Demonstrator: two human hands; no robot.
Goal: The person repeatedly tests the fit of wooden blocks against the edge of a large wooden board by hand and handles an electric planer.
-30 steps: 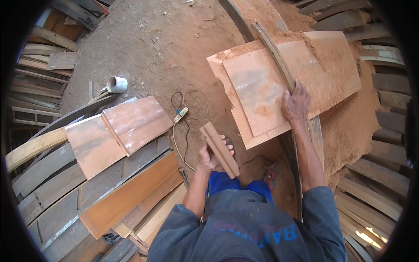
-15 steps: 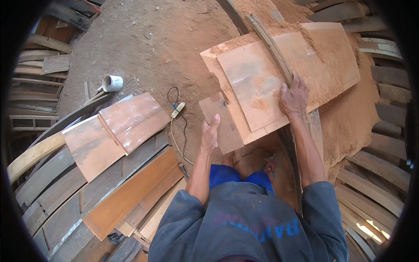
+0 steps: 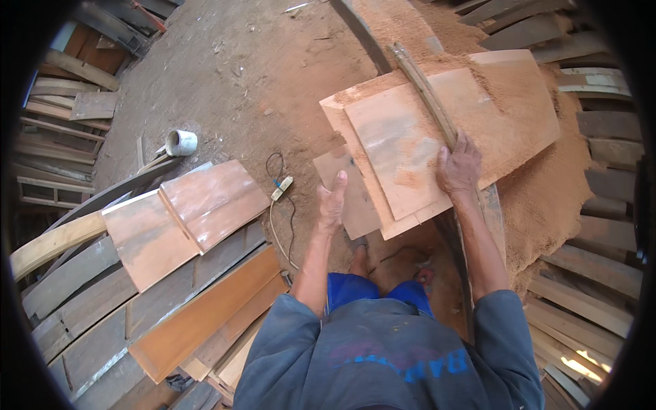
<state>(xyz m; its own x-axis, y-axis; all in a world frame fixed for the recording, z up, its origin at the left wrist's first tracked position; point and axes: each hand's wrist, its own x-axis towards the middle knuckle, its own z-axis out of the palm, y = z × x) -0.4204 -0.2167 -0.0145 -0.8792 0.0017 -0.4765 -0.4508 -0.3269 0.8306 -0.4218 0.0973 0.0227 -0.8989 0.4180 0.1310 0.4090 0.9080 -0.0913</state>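
Note:
A large pale wooden panel (image 3: 400,143) with a raised middle lies before me, dusted with reddish sawdust. My right hand (image 3: 460,166) is closed over the near end of a narrow wooden strip (image 3: 420,82) that runs across the panel. At the panel's left end, my left hand (image 3: 331,200) grips a thin brown board (image 3: 352,201). Its thumb lies on top, and the other fingers are mostly hidden. The board's right edge meets the panel's end; I cannot tell whether it passes underneath.
Sawdust (image 3: 547,198) is heaped beyond and right of the panel. On the ground at left lie a power socket (image 3: 281,188) with its cable and a whitish pot (image 3: 181,143). Another panel (image 3: 184,219) rests on stacked planks (image 3: 198,311); more planks (image 3: 577,273) line the right side.
The view has tilted, so most of the scene sits slightly lower. The thin board in my left hand has shifted a little away from me along the panel's end. My right hand stays on the strip.

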